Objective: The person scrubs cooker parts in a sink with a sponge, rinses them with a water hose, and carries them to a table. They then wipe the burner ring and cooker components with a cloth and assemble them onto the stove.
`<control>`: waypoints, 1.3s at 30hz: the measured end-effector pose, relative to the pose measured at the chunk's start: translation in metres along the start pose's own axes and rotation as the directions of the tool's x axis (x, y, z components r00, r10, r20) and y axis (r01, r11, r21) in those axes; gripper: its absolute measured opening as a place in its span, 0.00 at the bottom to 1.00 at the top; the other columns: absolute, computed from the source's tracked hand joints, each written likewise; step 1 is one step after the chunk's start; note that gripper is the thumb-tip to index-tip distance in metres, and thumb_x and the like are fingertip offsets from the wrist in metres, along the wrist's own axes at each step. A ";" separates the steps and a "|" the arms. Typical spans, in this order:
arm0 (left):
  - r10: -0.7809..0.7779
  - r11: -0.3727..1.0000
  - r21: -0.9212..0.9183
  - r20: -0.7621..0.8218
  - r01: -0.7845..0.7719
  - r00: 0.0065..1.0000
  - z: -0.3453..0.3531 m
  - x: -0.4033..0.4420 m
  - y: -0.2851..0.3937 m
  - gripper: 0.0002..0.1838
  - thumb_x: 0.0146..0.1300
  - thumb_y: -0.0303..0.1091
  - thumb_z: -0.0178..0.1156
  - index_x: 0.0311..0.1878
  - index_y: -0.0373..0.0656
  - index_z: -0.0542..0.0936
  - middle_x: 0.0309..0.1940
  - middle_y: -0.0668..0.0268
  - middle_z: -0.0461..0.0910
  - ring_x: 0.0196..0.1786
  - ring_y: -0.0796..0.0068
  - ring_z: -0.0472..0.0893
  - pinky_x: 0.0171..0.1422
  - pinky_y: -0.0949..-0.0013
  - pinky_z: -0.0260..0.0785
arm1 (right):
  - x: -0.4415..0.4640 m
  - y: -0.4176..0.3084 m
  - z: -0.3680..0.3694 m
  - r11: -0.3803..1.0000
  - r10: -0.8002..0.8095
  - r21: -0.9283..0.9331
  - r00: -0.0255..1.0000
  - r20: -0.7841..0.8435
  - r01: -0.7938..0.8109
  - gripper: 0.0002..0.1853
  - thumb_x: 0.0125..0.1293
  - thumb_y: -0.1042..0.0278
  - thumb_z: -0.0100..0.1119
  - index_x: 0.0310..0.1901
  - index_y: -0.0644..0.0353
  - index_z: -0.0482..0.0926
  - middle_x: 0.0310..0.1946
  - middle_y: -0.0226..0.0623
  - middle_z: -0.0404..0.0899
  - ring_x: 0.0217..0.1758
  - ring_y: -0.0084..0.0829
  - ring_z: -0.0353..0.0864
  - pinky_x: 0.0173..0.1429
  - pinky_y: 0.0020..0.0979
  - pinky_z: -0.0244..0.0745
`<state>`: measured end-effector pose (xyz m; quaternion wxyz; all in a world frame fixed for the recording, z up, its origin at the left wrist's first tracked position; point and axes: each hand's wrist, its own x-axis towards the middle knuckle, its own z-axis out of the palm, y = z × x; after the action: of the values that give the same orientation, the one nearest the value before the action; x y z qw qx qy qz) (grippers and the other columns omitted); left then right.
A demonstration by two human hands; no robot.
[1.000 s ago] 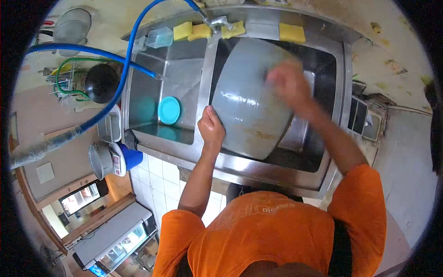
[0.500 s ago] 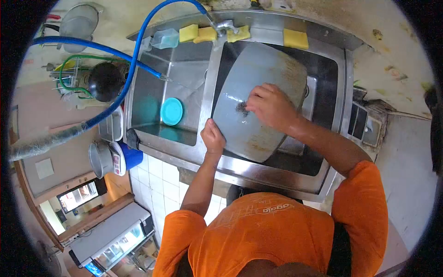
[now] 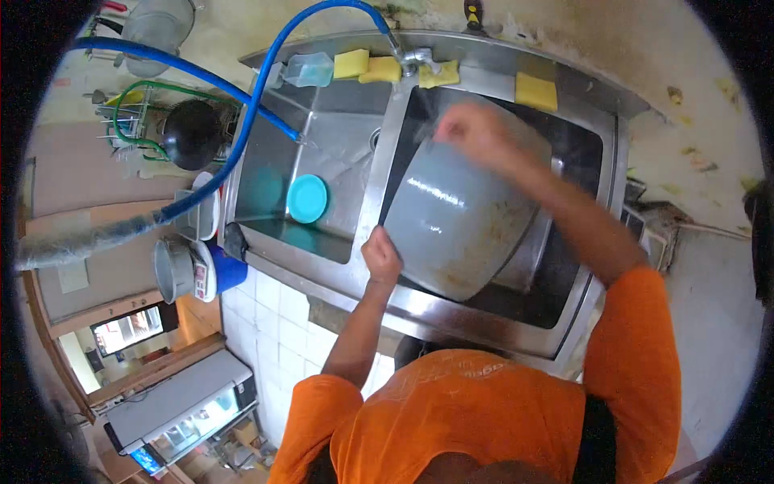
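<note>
Currently, the gray plastic tub (image 3: 459, 222) sits tilted in the right basin (image 3: 574, 234) of a two-basin stainless steel sink, partly overlapping the center divider (image 3: 385, 153). Brown stains mark its right and near portions; its left portion is glossy. The left hand (image 3: 383, 256) is closed on the tub's left edge at the near side, with the thumb against the wall. The right hand (image 3: 476, 135) is positioned at the tub's far end, fingers curled; motion blur conceals the fingertips, so whether they grip anything cannot be determined. Yellow sponges (image 3: 536, 92) line the far ledge on both sides of the faucet (image 3: 419, 58). A blue hose (image 3: 260, 89) arches from the faucet toward the left. In the left basin (image 3: 343, 133), a turquoise round dish (image 3: 307, 198) rests near the left wall, well apart from both hands.
</note>
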<state>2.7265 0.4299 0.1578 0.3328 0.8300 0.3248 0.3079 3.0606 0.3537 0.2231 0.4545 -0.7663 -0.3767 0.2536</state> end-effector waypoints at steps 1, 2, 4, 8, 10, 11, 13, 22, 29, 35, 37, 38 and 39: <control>-0.007 0.995 -0.100 -0.020 0.005 1.000 0.002 -0.003 0.001 0.21 0.74 0.37 0.41 0.23 0.38 0.66 0.14 0.51 0.67 0.18 0.52 0.73 0.23 0.56 0.58 | -0.003 -0.008 0.013 0.979 -0.204 -0.037 0.978 -0.050 0.203 0.07 0.61 0.63 0.62 0.33 0.56 0.83 0.31 0.40 0.81 0.39 0.39 0.81 0.46 0.38 0.74; -0.038 0.995 -0.093 -0.006 0.037 0.999 -0.001 -0.011 -0.001 0.21 0.74 0.37 0.41 0.23 0.38 0.66 0.14 0.51 0.67 0.18 0.52 0.73 0.23 0.56 0.58 | -0.016 -0.015 0.031 0.923 -0.384 -0.064 0.919 -0.090 0.379 0.07 0.62 0.62 0.62 0.33 0.56 0.83 0.31 0.41 0.81 0.38 0.40 0.81 0.45 0.39 0.74; -0.131 0.989 0.079 0.120 0.122 0.984 -0.009 -0.016 -0.009 0.22 0.75 0.39 0.39 0.28 0.33 0.72 0.19 0.49 0.74 0.22 0.58 0.75 0.28 0.61 0.65 | -0.027 -0.003 0.025 0.847 -0.531 -0.089 0.836 -0.138 0.524 0.08 0.62 0.62 0.61 0.33 0.56 0.83 0.31 0.42 0.80 0.38 0.41 0.81 0.44 0.39 0.74; -0.050 0.999 0.006 0.052 0.049 0.997 -0.005 -0.027 -0.028 0.22 0.74 0.41 0.39 0.34 0.32 0.74 0.24 0.47 0.77 0.26 0.53 0.78 0.32 0.59 0.68 | -0.057 0.012 -0.031 0.950 -0.168 -0.286 0.978 -0.126 0.126 0.06 0.62 0.63 0.62 0.34 0.56 0.83 0.33 0.41 0.79 0.41 0.41 0.78 0.49 0.40 0.72; 0.048 0.995 0.087 -0.001 -0.048 0.999 0.000 -0.042 -0.066 0.23 0.74 0.42 0.38 0.37 0.32 0.75 0.25 0.50 0.78 0.29 0.57 0.79 0.35 0.58 0.68 | -0.112 -0.007 -0.010 0.903 -0.343 -0.318 0.931 -0.128 0.289 0.06 0.60 0.64 0.64 0.34 0.55 0.83 0.33 0.38 0.79 0.41 0.41 0.78 0.50 0.40 0.73; -0.039 0.996 0.083 0.077 0.033 0.996 -0.009 -0.042 -0.048 0.23 0.74 0.42 0.38 0.37 0.32 0.75 0.24 0.51 0.78 0.29 0.58 0.79 0.35 0.58 0.67 | -0.132 -0.019 0.005 0.883 -0.395 -0.335 0.906 -0.154 0.328 0.06 0.59 0.64 0.65 0.35 0.54 0.83 0.33 0.36 0.79 0.42 0.40 0.78 0.50 0.40 0.73; -0.135 0.989 0.094 0.203 0.118 0.970 -0.013 0.011 0.034 0.21 0.74 0.41 0.41 0.36 0.33 0.76 0.28 0.47 0.78 0.34 0.51 0.79 0.38 0.54 0.68 | -0.151 -0.030 0.015 0.887 -0.404 -0.328 0.892 -0.204 0.326 0.06 0.57 0.64 0.64 0.33 0.55 0.82 0.33 0.34 0.78 0.42 0.40 0.78 0.49 0.39 0.73; -0.130 0.910 0.413 0.215 0.031 0.968 0.049 0.092 0.132 0.26 0.74 0.47 0.41 0.33 0.36 0.80 0.30 0.42 0.80 0.34 0.37 0.80 0.40 0.43 0.70 | -0.116 0.041 -0.043 0.989 0.141 -0.005 0.968 -0.206 -0.145 0.02 0.58 0.71 0.62 0.32 0.53 0.83 0.32 0.34 0.79 0.40 0.37 0.79 0.48 0.36 0.74; -0.071 0.967 0.251 0.110 0.041 0.991 0.006 0.033 0.056 0.24 0.75 0.40 0.40 0.26 0.32 0.74 0.19 0.46 0.74 0.22 0.47 0.73 0.28 0.51 0.61 | -0.119 0.009 -0.012 0.789 -0.565 -0.359 0.819 -0.102 0.499 0.04 0.61 0.68 0.59 0.33 0.54 0.83 0.35 0.41 0.81 0.42 0.38 0.81 0.49 0.40 0.75; 0.040 0.992 0.122 0.018 -0.042 0.999 0.005 0.017 0.014 0.25 0.75 0.39 0.40 0.25 0.33 0.73 0.16 0.50 0.71 0.17 0.56 0.69 0.24 0.55 0.58 | -0.105 -0.019 0.001 0.997 -0.054 -0.050 0.998 -0.042 0.052 0.01 0.58 0.69 0.62 0.30 0.54 0.82 0.29 0.37 0.80 0.40 0.37 0.80 0.48 0.35 0.74; -0.020 0.992 0.123 0.040 0.015 0.999 -0.001 0.007 0.019 0.24 0.74 0.39 0.40 0.24 0.33 0.73 0.16 0.49 0.71 0.17 0.56 0.69 0.24 0.55 0.57 | -0.142 -0.053 0.037 0.873 -0.465 -0.124 0.882 0.079 0.472 0.02 0.60 0.70 0.60 0.31 0.55 0.81 0.30 0.37 0.79 0.39 0.39 0.79 0.49 0.36 0.73; -0.041 0.989 0.144 0.081 0.029 0.996 -0.003 0.004 0.022 0.24 0.74 0.39 0.40 0.24 0.34 0.72 0.15 0.49 0.70 0.17 0.56 0.70 0.24 0.54 0.57 | -0.143 -0.056 0.044 0.795 -0.580 -0.131 0.805 0.120 0.592 0.02 0.60 0.70 0.59 0.31 0.55 0.80 0.30 0.37 0.79 0.38 0.39 0.79 0.49 0.37 0.73; -0.058 0.986 0.162 0.106 0.040 0.993 -0.002 0.005 0.022 0.24 0.74 0.39 0.40 0.23 0.34 0.71 0.15 0.48 0.70 0.17 0.55 0.70 0.24 0.54 0.57 | -0.105 -0.036 0.035 0.816 -0.562 -0.180 0.827 -0.025 0.549 0.03 0.59 0.68 0.58 0.30 0.55 0.79 0.30 0.36 0.78 0.40 0.39 0.79 0.48 0.37 0.72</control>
<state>2.7353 0.4220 0.1771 0.2903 0.8614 0.3500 0.2262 2.9609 0.2972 0.2436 0.4576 -0.6673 -0.5857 0.0484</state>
